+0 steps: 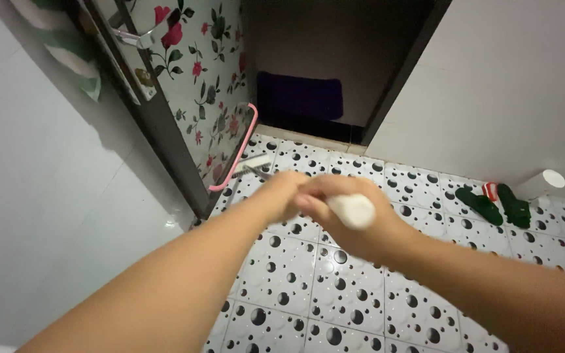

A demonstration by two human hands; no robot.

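A white handle sits in the right hand, its blunt end poking out toward the camera. The fingers of that hand are curled tight round it, so the grip looks like one meant for pushing or scrubbing. The left hand is closed just ahead of the right, touching it, and seems to grasp the same shaft further along; its fingers are blurred, so how they lie cannot be told exactly. Beyond the left hand a thin grey shaft runs down to a pale flat head, which rests on the floor near the foot of the door. Both arms stretch forward over the floor, which suits holding a long tool with two hands.

The floor is white tile dotted with black circles. The door, covered in a red and green flower print, stands open at the left, with a pink bar along its lower edge and a metal lever near the top. Behind it the dark doorway holds a purple mat. At the floor's right edge, against the wall, lie two green slippers and a white cylinder.
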